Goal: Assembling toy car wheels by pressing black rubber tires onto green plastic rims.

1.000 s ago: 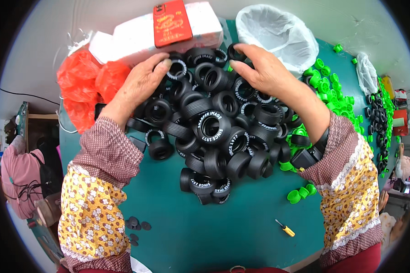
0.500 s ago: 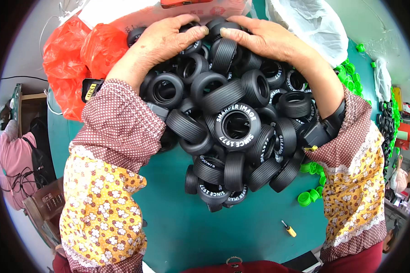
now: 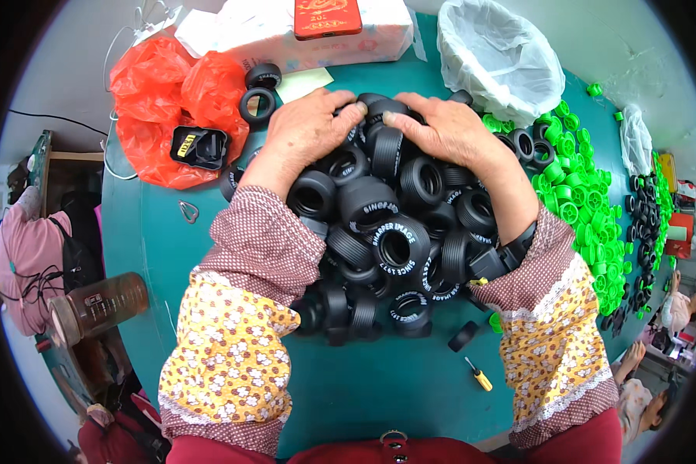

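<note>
Green tabletop; heap of white-lettered black rubber tyres, centre frame, probably for two-handed reach; crumpled red plastic bag, upper left, contents can't tell; round bin lined with white film, upper right, only liner visible; bare left hand and bare right hand curved over heap's far side, likely hemming it in, firm grip can't tell; shallow black plastic tray on bag

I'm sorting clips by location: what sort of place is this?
Probably a small assembly workshop: a heap of black ribbed tyres, a pile of bright-green round plastic pieces and a yellow-handled screwdriver share the green tabletop.
</note>
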Available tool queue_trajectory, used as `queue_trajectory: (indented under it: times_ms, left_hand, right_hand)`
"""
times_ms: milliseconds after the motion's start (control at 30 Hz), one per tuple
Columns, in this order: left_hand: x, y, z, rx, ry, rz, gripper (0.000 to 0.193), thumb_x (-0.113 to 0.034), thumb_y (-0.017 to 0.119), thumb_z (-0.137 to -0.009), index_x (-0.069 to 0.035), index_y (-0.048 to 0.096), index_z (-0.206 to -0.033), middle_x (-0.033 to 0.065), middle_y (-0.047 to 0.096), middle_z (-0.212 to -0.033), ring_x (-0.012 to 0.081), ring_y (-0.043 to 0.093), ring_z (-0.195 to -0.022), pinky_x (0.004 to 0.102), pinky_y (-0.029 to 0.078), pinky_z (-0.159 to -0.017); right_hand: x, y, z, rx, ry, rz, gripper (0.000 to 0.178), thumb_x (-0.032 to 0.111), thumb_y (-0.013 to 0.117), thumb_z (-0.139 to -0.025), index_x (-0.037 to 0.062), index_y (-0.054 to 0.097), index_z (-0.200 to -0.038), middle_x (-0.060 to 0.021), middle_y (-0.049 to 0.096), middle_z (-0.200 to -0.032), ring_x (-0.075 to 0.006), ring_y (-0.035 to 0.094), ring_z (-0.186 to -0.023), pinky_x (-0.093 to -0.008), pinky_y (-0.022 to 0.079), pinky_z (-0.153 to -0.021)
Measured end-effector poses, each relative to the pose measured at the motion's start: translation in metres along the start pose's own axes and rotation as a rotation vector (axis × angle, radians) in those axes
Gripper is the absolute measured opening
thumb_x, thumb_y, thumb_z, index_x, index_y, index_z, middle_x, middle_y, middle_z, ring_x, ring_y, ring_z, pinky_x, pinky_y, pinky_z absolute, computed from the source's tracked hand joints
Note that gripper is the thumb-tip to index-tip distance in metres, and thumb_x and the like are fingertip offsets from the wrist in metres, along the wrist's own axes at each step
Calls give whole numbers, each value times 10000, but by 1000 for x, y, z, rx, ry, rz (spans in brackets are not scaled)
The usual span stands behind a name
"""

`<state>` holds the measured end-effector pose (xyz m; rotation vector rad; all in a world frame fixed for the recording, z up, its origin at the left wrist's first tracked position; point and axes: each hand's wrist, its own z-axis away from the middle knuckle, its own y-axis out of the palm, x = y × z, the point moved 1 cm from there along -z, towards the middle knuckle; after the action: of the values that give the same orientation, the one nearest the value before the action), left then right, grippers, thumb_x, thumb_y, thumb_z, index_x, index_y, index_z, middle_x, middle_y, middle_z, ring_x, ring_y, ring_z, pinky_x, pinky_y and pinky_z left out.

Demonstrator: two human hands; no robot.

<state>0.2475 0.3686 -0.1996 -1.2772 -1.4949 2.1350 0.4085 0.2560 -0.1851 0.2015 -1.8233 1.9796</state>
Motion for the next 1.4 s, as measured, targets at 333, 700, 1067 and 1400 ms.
queue_trajectory:
  times_ms: [333,700,1067,1400]
  left_hand:
    - [-9,17,37,-112,92,-87,375,-450,402,-851,-186,604,-1026,110,610,-969,305,561,-924,391,448,-793]
    - [-18,56,65,-134,111,-142,459,-517,357,-860,-206,544,-1141,88,575,-1096,280,537,-1005,354,417,-846]
    - [-52,60,101,-193,44,-173,396,-473,367,-861,-222,581,-1080,103,593,-1030,308,555,-955,397,432,-817]
    - [-82,66,147,-94,-11,-159,306,-334,337,-870,-155,572,-951,155,586,-886,332,567,-850,412,457,-738]
  right_hand:
    - [11,11,39,-117,4,33,583,589,449,-770,97,571,-1057,-182,628,-806,-343,596,-805,-406,476,-708]
    - [13,7,98,-93,-68,69,509,489,446,-816,26,566,-991,-243,604,-806,-366,589,-792,-402,464,-711]
    - [5,14,124,-102,-81,16,523,487,448,-818,30,544,-1054,-252,600,-861,-365,581,-840,-399,454,-752]
    - [-10,33,156,-79,-152,98,530,514,453,-814,104,513,-1144,-194,605,-926,-357,563,-877,-415,468,-733]
